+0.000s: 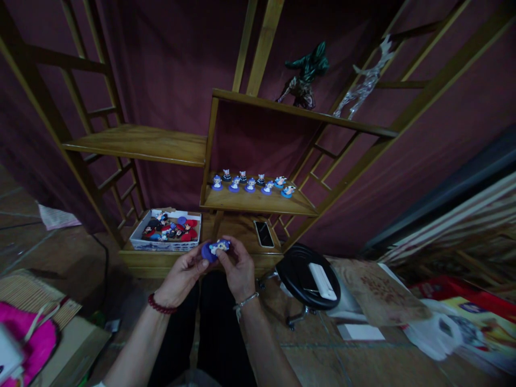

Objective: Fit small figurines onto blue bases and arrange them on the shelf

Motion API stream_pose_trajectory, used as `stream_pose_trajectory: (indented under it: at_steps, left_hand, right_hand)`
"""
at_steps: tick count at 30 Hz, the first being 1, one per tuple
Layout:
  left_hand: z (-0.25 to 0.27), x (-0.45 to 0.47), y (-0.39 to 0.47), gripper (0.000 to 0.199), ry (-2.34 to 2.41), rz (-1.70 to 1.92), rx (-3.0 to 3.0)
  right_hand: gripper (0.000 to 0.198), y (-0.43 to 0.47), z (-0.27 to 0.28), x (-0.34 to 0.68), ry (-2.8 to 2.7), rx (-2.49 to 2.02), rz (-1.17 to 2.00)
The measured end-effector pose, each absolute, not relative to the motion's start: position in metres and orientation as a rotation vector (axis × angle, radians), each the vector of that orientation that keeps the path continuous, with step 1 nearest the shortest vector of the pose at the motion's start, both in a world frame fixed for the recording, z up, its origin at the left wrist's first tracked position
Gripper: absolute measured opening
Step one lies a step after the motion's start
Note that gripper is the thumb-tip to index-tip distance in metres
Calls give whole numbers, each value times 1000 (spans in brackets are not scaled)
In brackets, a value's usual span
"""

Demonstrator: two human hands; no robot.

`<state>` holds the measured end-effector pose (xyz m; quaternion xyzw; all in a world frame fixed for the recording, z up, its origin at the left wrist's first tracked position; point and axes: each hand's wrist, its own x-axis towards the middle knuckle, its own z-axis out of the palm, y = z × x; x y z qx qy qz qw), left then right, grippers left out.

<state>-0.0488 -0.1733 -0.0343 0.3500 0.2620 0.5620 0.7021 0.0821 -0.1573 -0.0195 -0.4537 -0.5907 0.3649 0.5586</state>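
Observation:
A small purple and white figurine (pixel 220 247) on a round purple base lies tilted between my two hands, in front of the wooden shelf. The fingers of my left hand (pixel 186 273) are closed on the base. My right hand (pixel 238 266) pinches the figurine's body with thumb and fingers. Several similar purple figurines (pixel 250 185) stand in a front row on the middle shelf (pixel 258 202), with small dark-based figurines (pixel 242 177) behind them and blue-based ones (pixel 287 191) at the right. Left of my hands, an open box (pixel 165 246) holds a jumble of red, black and blue figurines.
A phone (pixel 264 234) lies on the lower shelf. Higher up stand a green hooded statue (pixel 310 72) and a clear deer figure (pixel 366 80). A black stool (pixel 308 279) with a white object on it is to the right. A cardboard box (pixel 68 344) sits at lower left.

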Motion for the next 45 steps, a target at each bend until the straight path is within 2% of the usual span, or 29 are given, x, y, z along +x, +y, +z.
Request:
stream_pose_trajectory:
  at_steps: [10, 23, 32, 45]
  left_hand:
    - [-35, -49, -173, 40, 617, 1260, 813]
    - [-35, -48, -173, 33, 608, 1255, 760]
    - [-38, -52, -174, 25, 589, 1235, 720]
    - [-33, -49, -174, 37, 649, 1315, 745]
  right_hand:
    - [29, -157, -21, 83, -1489, -1081, 772]
    - [23, -158, -9, 88, -1709, -1030, 619]
    - [24, -153, 8, 95, -1943, -897, 621]
    - [24, -153, 4, 84, -1825, -982, 558]
